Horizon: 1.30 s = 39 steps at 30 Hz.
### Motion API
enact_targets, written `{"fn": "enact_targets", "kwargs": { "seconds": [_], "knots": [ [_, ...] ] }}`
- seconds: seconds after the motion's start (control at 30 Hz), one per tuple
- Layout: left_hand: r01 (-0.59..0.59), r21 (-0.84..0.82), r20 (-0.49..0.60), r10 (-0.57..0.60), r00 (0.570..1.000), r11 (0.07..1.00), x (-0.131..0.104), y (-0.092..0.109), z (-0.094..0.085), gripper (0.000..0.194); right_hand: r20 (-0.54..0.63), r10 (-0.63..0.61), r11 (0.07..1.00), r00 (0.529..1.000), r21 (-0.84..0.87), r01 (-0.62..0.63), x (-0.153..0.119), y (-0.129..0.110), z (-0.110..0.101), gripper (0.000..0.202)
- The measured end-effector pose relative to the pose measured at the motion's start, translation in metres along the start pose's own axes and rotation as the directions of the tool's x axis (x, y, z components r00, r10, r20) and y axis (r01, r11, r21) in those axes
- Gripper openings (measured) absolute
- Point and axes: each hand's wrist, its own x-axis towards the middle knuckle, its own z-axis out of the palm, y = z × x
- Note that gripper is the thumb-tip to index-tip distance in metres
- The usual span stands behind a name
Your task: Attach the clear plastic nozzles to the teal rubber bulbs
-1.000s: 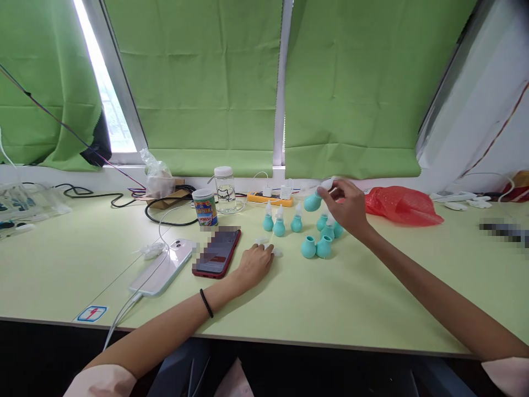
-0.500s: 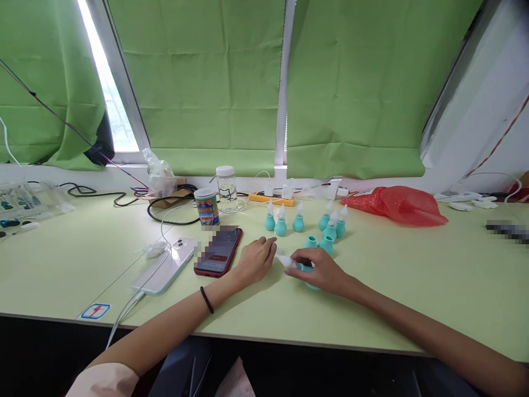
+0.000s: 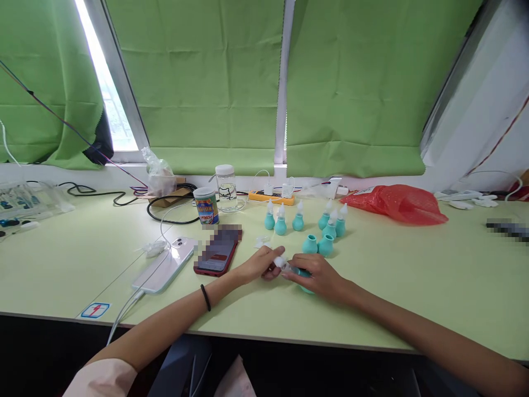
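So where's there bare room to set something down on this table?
Bare tabletop spans between the red bag and right forearm, right of the teal bulbs. Another patch lies left of the pale phone. It's crowded around the left hand, right hand and bulbs.

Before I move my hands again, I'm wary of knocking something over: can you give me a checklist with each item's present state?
1. Right hand holding the teal bulb: ok, wrapped around it.
2. Left hand on the white nozzle: ok, pinching its end.
3. Nozzle fully seated in that bulb: cannot tell, the right hand hides the joint.
4. Six nozzle-fitted bulbs upright: ok.
5. Nozzles on the two open-necked bulbs: not ok, none fitted.
6. Red-cased phone clear of the left hand: ok, apart.
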Motion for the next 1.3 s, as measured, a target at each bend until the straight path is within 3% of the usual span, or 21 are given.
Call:
{"fn": "enact_targets", "kwargs": {
  "seconds": [0.1,0.17,0.23,0.3,0.4,0.53,0.67,0.8,0.9,1.03,1.17,1.3],
  "knots": [
    [-0.019,-0.086,-0.121,0.008,0.993,0.996,0.003,0.001,-0.006,0.048,-0.024,0.011,0.999,1.0,0.037,-0.01,0.001,0.0,-0.001,0.028],
    [-0.094,0.081,-0.299,0.114,0.947,0.992,0.003,0.002,-0.01,0.045,-0.055,0.086,0.992,0.995,0.098,-0.08,0.002,-0.001,-0.003,0.028],
    [-0.096,0.368,-0.41,0.254,0.876,0.925,0.003,0.001,-0.012,0.039,-0.082,0.174,0.972,0.981,0.173,-0.158,0.004,-0.003,-0.007,0.029],
    [-0.015,0.631,-0.416,0.354,0.838,0.776,0.003,-0.003,-0.014,0.029,-0.081,0.236,0.943,0.968,0.261,-0.208,0.005,-0.005,-0.01,0.03],
    [0.103,0.809,-0.364,0.355,0.861,0.578,0.004,-0.009,-0.016,0.026,-0.069,0.299,0.881,0.952,0.403,-0.248,0.005,-0.007,-0.012,0.031],
    [0.156,0.845,-0.342,0.292,0.893,0.511,0.006,-0.012,-0.017,0.028,-0.041,0.366,0.79,0.93,0.542,-0.287,0.004,-0.008,-0.008,0.032],
    [0.137,0.839,-0.364,0.357,0.861,0.526,0.003,-0.006,-0.014,0.027,0.085,0.405,0.647,0.911,0.678,-0.35,0.002,-0.005,-0.003,0.032],
    [-0.022,0.791,-0.338,0.467,0.817,0.612,-0.003,0.003,-0.006,0.022,0.175,0.403,0.502,0.898,0.779,-0.377,0.002,0.0,0.001,0.028],
    [-0.166,0.643,-0.287,0.437,0.852,0.747,-0.007,0.008,-0.001,0.018,0.167,0.407,0.417,0.898,0.841,-0.346,0.003,0.002,0.004,0.036],
    [-0.225,0.433,-0.291,0.371,0.882,0.873,-0.008,0.008,0.003,0.025,0.201,0.42,0.295,0.885,0.892,-0.343,0.003,-0.001,0.006,0.044],
    [-0.251,0.395,-0.287,0.379,0.88,0.884,-0.008,0.006,0.006,0.027,0.237,0.393,0.23,0.888,0.91,-0.345,0.002,-0.005,0.009,0.041],
    [-0.273,0.464,-0.233,0.414,0.88,0.842,-0.007,0.004,0.007,0.028,0.252,0.374,0.162,0.893,0.93,-0.33,0.003,-0.003,0.011,0.036]
  ]
}}
